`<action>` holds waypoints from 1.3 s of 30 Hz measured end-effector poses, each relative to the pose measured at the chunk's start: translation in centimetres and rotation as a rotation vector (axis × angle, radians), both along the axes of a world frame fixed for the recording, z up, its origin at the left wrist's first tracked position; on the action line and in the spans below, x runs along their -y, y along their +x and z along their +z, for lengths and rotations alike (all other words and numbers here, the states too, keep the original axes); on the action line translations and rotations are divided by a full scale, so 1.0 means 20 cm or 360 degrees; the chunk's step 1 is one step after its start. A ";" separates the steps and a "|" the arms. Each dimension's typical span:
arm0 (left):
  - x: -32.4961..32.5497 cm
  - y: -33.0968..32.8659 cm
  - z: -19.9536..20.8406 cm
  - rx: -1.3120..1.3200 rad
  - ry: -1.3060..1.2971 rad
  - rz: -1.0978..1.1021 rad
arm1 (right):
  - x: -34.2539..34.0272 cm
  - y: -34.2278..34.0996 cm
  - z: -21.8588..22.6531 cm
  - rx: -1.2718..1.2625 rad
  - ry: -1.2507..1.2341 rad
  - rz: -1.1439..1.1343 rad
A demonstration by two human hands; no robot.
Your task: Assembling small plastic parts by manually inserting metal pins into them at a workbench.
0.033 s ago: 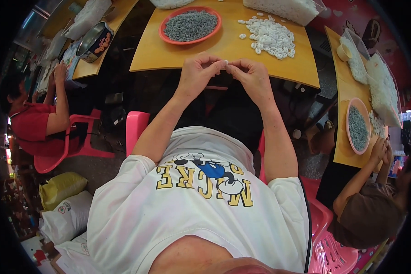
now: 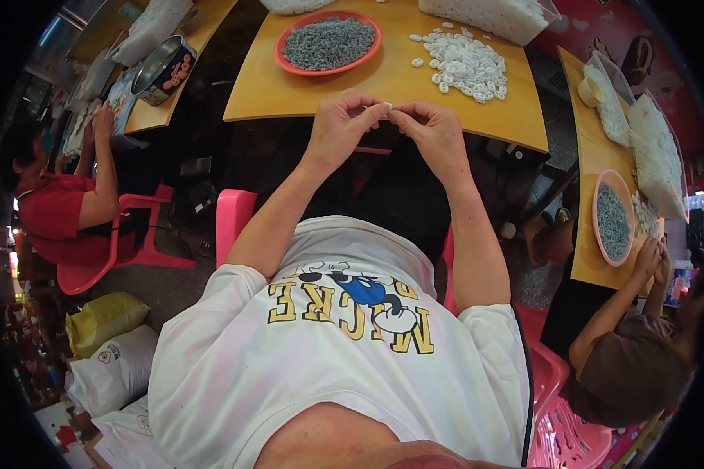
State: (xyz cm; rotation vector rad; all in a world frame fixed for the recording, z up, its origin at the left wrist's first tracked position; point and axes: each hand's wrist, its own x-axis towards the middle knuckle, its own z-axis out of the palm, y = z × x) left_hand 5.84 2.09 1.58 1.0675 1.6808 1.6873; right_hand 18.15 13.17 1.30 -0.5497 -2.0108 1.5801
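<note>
Both my hands meet just past the near edge of the yellow table (image 2: 278, 98), fingertips pinched together. My left hand (image 2: 336, 131) and my right hand (image 2: 436, 134) grip a small white piece (image 2: 387, 109) between thumbs and forefingers; most of it is hidden by the fingers. Beyond the left hand, an orange-red oval basket (image 2: 328, 73) holds a heap of small grey pieces (image 2: 328, 43), too fine to name. Past my right hand lies a loose pile of small white oval plastic pieces with holes (image 2: 477, 69).
A clear bin of white pieces (image 2: 485, 17) stands at the table's far right. One person in red (image 2: 62, 215) works at a left table with a round tin (image 2: 163, 74); another in brown (image 2: 630, 367) sits right, beside a second basket (image 2: 598, 227). Sacks (image 2: 109, 320) lie lower left.
</note>
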 end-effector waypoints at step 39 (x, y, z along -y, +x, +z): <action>-0.18 -0.72 0.03 -0.0664 -0.0231 0.0367 | 0.00 -0.01 0.01 -0.0305 -0.0348 -0.0092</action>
